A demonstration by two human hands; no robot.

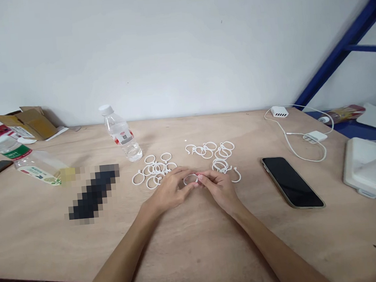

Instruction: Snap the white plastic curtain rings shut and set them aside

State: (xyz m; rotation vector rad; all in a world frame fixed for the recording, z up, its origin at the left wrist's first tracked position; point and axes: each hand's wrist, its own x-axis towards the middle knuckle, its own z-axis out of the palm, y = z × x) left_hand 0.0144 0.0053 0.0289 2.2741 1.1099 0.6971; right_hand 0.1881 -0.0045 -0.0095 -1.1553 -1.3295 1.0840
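Note:
Between my two hands is a white plastic ring (190, 180), of the curtain-ring kind. My left hand (170, 187) is curled around its left side, thumb at the front and fingers behind. My right hand (218, 186) pinches the ring's right side, near where its ends meet; the fingertips hide that part. Behind my left hand lies a pile of closed-looking white rings (159, 167). Another loose group of white rings (221, 164) lies beyond my right hand, and some of these have a gap in the loop.
A clear water bottle (121, 136) stands behind the left pile. Farther left are a juice bottle (28, 159), a cardboard box (31, 123) and a blurred dark object (94, 193). On the right are a phone (292, 182), a white charger (279, 112) with cable and a white device (371, 169).

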